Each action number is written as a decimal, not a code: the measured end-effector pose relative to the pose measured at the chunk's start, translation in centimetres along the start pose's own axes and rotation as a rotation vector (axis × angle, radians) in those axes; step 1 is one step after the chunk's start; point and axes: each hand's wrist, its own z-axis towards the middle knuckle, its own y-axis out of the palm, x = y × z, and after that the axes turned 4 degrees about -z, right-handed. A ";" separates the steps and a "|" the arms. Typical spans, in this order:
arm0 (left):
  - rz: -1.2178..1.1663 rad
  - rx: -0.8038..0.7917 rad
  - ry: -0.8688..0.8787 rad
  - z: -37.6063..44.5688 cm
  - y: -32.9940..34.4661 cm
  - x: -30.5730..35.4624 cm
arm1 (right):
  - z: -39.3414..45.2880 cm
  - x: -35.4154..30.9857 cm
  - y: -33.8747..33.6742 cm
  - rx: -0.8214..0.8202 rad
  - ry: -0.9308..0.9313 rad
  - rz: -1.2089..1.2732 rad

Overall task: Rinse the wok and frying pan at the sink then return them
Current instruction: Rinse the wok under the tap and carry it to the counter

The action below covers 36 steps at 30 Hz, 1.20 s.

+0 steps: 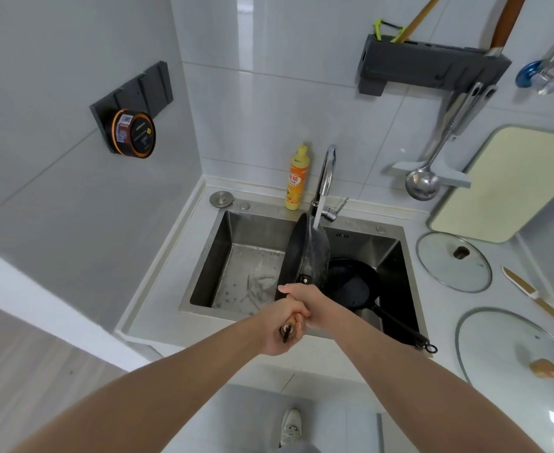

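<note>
A black wok (315, 253) is tipped on its edge over the steel sink (210, 256), its underside facing right. Water from the chrome tap (326, 171) runs onto that underside. My left hand (280, 328) grips the end of the wok's wooden handle. My right hand (308, 304) holds the same handle closer to the wok. A small black frying pan (355, 282) lies in the right part of the sink, and its long handle (403, 328) sticks out over the front rim.
A yellow dish soap bottle (297, 179) stands behind the sink by the tap. Two glass lids (453, 261) (511, 351), a knife (533, 294) and a pale cutting board (511, 184) occupy the counter on the right. A ladle (424, 181) hangs from the dark wall rack (429, 65).
</note>
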 end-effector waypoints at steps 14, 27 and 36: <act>0.999 0.491 0.313 1.6 1.2 -2.7 | -0.4 1.5 0.9 -0.120 0.147 0.129; 0.458 0.056 0.021 1.6 -0.4 -3.3 | -0.6 3.6 -0.4 -0.063 0.058 0.067; 0.501 -0.048 0.047 2.6 -0.5 -6.5 | -1.1 5.2 -1.6 0.190 -0.071 -0.251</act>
